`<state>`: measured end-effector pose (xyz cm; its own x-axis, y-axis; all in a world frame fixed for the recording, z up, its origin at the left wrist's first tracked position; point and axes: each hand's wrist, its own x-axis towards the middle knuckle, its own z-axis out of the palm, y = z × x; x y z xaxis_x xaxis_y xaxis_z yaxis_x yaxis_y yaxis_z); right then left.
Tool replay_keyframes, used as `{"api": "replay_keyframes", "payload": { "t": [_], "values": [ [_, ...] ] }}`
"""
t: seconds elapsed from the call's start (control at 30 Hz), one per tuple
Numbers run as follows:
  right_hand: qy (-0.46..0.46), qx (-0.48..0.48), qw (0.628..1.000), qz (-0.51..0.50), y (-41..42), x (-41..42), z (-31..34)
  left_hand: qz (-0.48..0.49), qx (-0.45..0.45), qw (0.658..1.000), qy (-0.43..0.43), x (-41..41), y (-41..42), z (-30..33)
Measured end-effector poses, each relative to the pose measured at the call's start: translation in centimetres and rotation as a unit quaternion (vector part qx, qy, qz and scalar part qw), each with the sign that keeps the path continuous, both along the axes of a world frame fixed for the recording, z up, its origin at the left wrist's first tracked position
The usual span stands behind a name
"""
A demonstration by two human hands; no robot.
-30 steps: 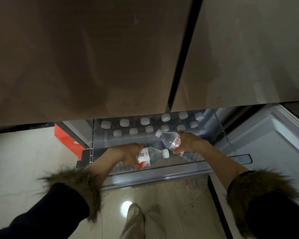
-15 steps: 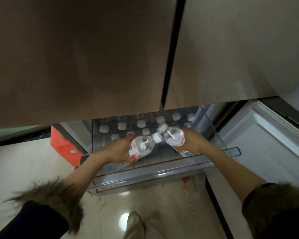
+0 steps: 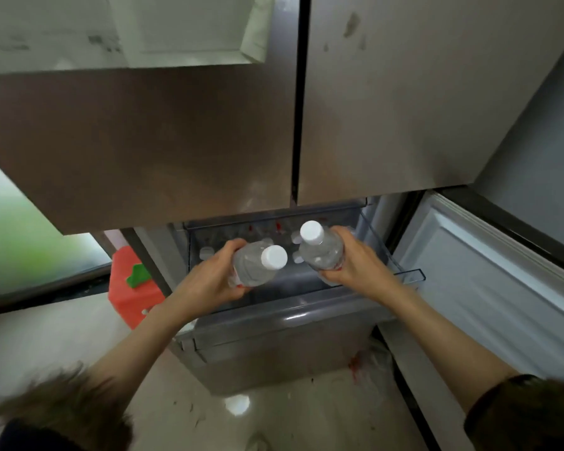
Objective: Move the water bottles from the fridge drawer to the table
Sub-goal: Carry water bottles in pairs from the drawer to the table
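I hold two clear water bottles with white caps above the open fridge drawer. My left hand grips the left bottle, its cap pointing up toward me. Around the right bottle, my right hand is closed from the right side. Both bottles are lifted clear of the drawer and stand nearly upright, side by side, not touching. Deeper inside the drawer, several more white-capped bottles show dimly behind my hands.
The closed upper fridge doors overhang the drawer. An open lower fridge door stands to the right. A red box with a green piece sits on the floor left of the fridge. Shiny tiled floor lies below.
Both hands have lifted their bottles up out of the drawer and turned them from lying sideways to caps-up. The view has tilted up, so more of the fridge doors shows.
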<state>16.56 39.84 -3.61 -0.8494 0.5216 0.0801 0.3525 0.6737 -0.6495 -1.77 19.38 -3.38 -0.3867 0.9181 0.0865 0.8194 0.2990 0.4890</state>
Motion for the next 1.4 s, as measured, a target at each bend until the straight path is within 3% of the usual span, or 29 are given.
{"api": "replay_keyframes", "payload": {
  "t": [0.17, 0.27, 0.4, 0.53, 0.83, 1.03, 1.4],
  "values": [
    [0.125, -0.041, 0.991, 0.007, -1.6, 2.2, 3.4, 0.068, 0.082, 0.993, 0.049, 4.6, -2.3, 3.4],
    [0.193, -0.064, 0.979, 0.022, -3.0, 3.8, 5.7, 0.138, 0.178, 0.974, -0.003, 8.0, -3.8, 4.9],
    [0.226, -0.106, 0.965, 0.076, -6.6, 5.1, 8.6, 0.257, 0.301, 0.907, -0.144, 12.3, -7.3, 6.7],
    [0.230, -0.159, 0.951, 0.135, -11.6, 5.0, 9.5, 0.351, 0.365, 0.845, -0.174, 15.6, -12.5, 7.7],
    [0.153, -0.160, 0.925, 0.310, -28.9, 1.1, 8.1, 0.540, 0.389, 0.738, -0.108, 20.8, -31.1, 6.3],
    [0.120, -0.172, 0.885, 0.415, -46.6, -1.3, 7.2, 0.657, 0.372, 0.652, -0.070, 24.8, -47.0, 4.9],
    [0.055, -0.206, 0.813, 0.542, -78.0, -3.1, 5.0, 0.769, 0.331, 0.544, -0.055, 29.1, -74.7, 2.8]
  ]
}}
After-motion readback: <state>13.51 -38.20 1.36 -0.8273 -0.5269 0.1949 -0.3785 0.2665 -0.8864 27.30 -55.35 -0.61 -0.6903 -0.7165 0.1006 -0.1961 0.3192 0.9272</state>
